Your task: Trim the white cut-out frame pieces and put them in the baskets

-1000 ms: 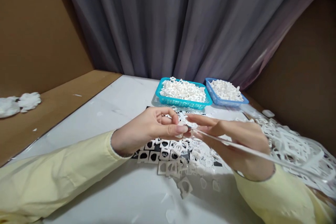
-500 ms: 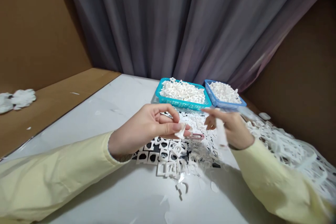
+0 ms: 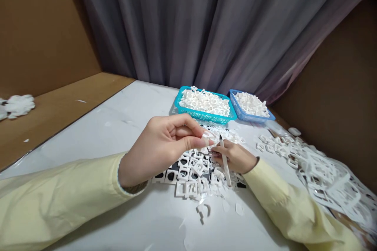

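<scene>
Pinching a small white piece [image 3: 206, 135] in the left hand [image 3: 160, 145]. Just right of that pinch, holding a slim dark-tipped tool [image 3: 225, 161] in the right hand [image 3: 238, 157], above loose white cutouts [image 3: 180, 189], with a turquoise basket [image 3: 206, 116] beyond.

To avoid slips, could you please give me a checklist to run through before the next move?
1. White cutout pinched in the left hand: ok.
2. Pen-like tool held in the right hand: ok.
3. Its dark tip clear of the left hand: cannot tell.
4. Teal basket upright: ok, though heaped full.
5. Loose white pieces all on the black mat: not ok; a curved scrap lies in front on the tabletop.
</scene>
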The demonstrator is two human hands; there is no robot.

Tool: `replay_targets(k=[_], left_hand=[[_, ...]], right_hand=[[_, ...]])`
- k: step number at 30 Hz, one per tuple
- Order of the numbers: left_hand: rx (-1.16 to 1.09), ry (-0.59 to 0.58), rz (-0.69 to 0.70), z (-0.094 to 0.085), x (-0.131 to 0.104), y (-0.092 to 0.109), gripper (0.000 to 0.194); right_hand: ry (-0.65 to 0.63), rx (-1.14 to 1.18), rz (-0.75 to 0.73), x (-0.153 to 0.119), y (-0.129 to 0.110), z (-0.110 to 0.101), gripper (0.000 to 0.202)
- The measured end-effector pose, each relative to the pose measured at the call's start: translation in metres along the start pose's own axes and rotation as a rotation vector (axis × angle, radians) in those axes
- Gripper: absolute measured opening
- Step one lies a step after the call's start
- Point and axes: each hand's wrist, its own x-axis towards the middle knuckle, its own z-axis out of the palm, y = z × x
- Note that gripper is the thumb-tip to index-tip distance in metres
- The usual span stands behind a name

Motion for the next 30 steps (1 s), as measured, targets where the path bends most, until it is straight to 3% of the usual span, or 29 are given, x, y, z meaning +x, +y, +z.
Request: replay_targets(k=[4,7,11,14,16,21,25,27,30], left_hand=[[0.017,0.012,0.075,-0.001,0.001,-0.004,0.010],[0.024,0.051,0.205,0.000,0.000,-0.010,0.007],[0.112,0.168,0.596,0.000,-0.004,-0.022,0.019],[0.188,0.126,0.849,-0.003,-0.006,-0.028,0.035],[0.198,0.075,0.914,-0.006,-0.006,-0.028,0.042],[0.110,0.038,0.879,-0.008,-0.006,-0.029,0.046],[0.046,0.101,0.826,-0.004,-0.006,-0.031,0.040],[0.000,0.138,0.736,-0.001,-0.005,-0.027,0.031],[-0.078,0.153,0.470,0.000,-0.004,-0.017,0.016]], right_hand=[[-0.050,0.097,0.078,0.000,-0.001,-0.001,0.024],[-0.050,0.195,0.140,0.000,-0.005,-0.003,0.028],[-0.024,0.378,0.249,0.002,-0.010,-0.004,0.035],[0.001,0.551,0.340,0.003,-0.011,-0.007,0.044],[0.048,0.653,0.383,0.005,-0.010,-0.012,0.048],[0.196,0.822,0.443,0.005,-0.015,-0.041,0.052],[0.329,0.855,0.443,-0.001,-0.041,-0.078,0.047],[0.384,0.777,0.383,-0.006,-0.061,-0.095,0.035],[0.502,0.525,0.200,-0.013,-0.087,-0.112,0.026]])
